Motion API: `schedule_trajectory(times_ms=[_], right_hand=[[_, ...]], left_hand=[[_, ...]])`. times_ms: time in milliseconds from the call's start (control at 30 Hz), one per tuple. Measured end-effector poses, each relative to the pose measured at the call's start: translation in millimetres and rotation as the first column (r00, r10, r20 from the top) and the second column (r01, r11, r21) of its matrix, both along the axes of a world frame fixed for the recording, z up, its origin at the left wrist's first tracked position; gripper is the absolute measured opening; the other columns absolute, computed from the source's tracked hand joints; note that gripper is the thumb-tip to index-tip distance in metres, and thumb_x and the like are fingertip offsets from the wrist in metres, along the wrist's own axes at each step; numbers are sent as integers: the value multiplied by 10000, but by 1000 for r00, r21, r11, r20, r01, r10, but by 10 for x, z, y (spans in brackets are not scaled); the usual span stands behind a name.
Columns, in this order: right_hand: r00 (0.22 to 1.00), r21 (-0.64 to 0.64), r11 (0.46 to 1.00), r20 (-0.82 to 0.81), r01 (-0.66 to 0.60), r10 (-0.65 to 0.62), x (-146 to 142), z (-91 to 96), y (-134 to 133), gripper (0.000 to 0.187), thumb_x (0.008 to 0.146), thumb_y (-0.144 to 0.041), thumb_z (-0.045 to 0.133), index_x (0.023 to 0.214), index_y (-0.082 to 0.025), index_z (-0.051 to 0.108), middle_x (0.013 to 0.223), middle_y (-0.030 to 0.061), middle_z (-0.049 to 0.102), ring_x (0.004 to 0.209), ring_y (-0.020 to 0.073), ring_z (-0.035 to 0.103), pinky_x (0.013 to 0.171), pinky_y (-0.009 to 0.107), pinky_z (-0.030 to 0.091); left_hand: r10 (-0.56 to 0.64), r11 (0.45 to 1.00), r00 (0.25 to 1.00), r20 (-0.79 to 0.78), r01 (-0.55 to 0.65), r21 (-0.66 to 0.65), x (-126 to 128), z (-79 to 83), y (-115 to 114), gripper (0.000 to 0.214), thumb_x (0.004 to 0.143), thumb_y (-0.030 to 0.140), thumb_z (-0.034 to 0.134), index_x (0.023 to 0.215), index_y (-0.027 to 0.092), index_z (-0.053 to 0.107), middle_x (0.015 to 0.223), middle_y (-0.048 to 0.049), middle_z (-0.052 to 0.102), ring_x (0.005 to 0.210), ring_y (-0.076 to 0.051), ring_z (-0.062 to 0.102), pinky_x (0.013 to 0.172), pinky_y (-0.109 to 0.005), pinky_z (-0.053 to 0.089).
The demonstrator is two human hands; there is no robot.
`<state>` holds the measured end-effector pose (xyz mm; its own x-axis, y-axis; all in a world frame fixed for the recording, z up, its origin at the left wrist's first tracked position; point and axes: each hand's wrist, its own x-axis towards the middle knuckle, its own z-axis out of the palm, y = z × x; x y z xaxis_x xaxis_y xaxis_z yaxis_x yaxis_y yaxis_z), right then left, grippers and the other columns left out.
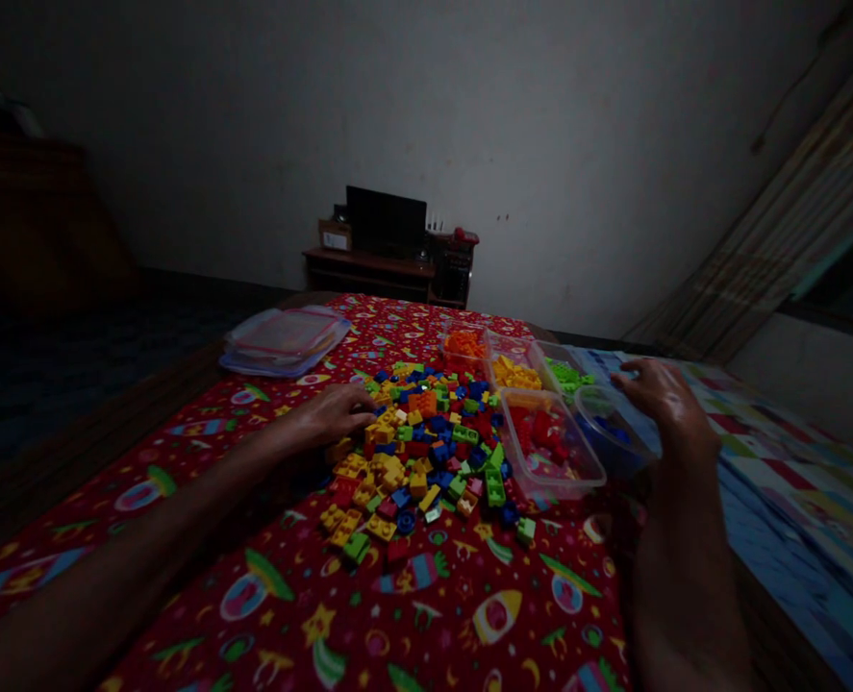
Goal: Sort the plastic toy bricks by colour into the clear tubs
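A mixed pile of toy building bricks [426, 452] in yellow, blue, green, red and orange lies on the red patterned cloth [426, 634]. At the pile's left edge, my left hand [339, 411] reaches in with fingers a little apart; its fingertips touch the yellow bricks. My right hand [657, 389] hovers above the round tub [632, 457] of blue bricks [603, 428], fingers spread and nothing visible in them. Beside that tub stands a clear box [563, 481] with red bricks [541, 434]. Farther back, separate containers hold yellow bricks [516, 373], green bricks [568, 376] and orange bricks [464, 344].
Stacked plastic lids [286, 338] lie at the cloth's left side. A patterned quilt [793, 442] and blue fabric spread out to the right. By the far wall, a monitor [387, 221] stands on a low desk [368, 264]. The room is dim.
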<state>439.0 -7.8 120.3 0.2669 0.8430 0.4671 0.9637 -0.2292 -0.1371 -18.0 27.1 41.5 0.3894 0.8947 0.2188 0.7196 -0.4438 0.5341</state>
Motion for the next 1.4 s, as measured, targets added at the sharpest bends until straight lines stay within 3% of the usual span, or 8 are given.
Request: schedule_trajectory(times_ms=[200, 300, 467, 667, 833, 1033, 1267, 1400], right_hand=[[897, -19, 897, 19, -441, 441, -1159, 76, -61, 269, 891, -191, 453, 1028, -190, 684, 890, 96, 702, 770, 184, 619, 686, 267, 414], [737, -149, 731, 21, -665, 675, -1659, -188, -86, 242, 915, -179, 437, 930, -192, 679, 807, 74, 681, 710, 163, 589, 642, 256, 376], [524, -83, 530, 82, -844, 848, -1985, -780, -144, 152, 933, -230, 493, 1027, -186, 604, 989, 108, 628, 945, 202, 548, 799, 301, 402], [471, -30, 475, 83, -880, 878, -1954, -942, -50, 157, 907, -120, 458, 950, -162, 603, 878, 74, 595, 835, 168, 529, 782, 282, 405], [482, 54, 488, -94, -871, 871, -1972, -743, 18, 205, 890, -120, 467, 1031, -155, 613, 820, 51, 636, 700, 135, 545, 646, 237, 378], [356, 164, 389, -198, -906, 913, -2022, -615, -100, 379, 925, -207, 493, 1298, -145, 502, 931, 86, 689, 729, 142, 595, 671, 241, 417], [308, 92, 345, -277, -934, 910, -2085, -580, -113, 177, 920, -202, 521, 1005, -161, 669, 877, 62, 696, 739, 135, 620, 657, 214, 401], [409, 15, 418, -181, -908, 894, -2019, -500, -66, 177, 913, -180, 508, 951, -146, 678, 858, 74, 688, 745, 142, 611, 652, 218, 385]], left_hand=[[41, 994, 994, 105, -29, -107, -55, 30, 17, 296, 662, 489, 523, 669, 224, 654, 648, 6, 654, 635, -203, 606, 560, -256, 455], [26, 988, 979, 200, 4, -153, -73, 49, 28, 322, 675, 513, 527, 705, 219, 656, 698, -10, 681, 677, -216, 622, 581, -269, 481], [36, 987, 976, 216, 0, -164, -125, 24, 62, 336, 675, 504, 530, 792, 217, 661, 760, -28, 709, 738, -235, 644, 620, -289, 505], [205, 979, 978, 45, -204, -15, -205, 66, 58, 405, 679, 508, 521, 868, 198, 699, 815, -36, 719, 757, -234, 646, 655, -288, 506], [194, 980, 950, 245, -175, -97, -114, 191, -1, 460, 610, 576, 630, 815, 180, 742, 887, -59, 738, 862, -261, 661, 750, -317, 524], [91, 968, 896, 434, 22, -249, 204, 170, -156, 416, 517, 467, 751, 831, 194, 752, 882, -36, 747, 862, -261, 671, 772, -357, 541], [11, 966, 868, 496, 119, -229, 438, 132, -339, 422, 564, 305, 720, 960, 189, 627, 746, 15, 668, 676, -167, 641, 612, -285, 535], [-9, 980, 892, 452, 97, -171, 424, 154, -325, 392, 604, 407, 709, 921, 189, 634, 787, -11, 681, 729, -188, 654, 671, -320, 546]])
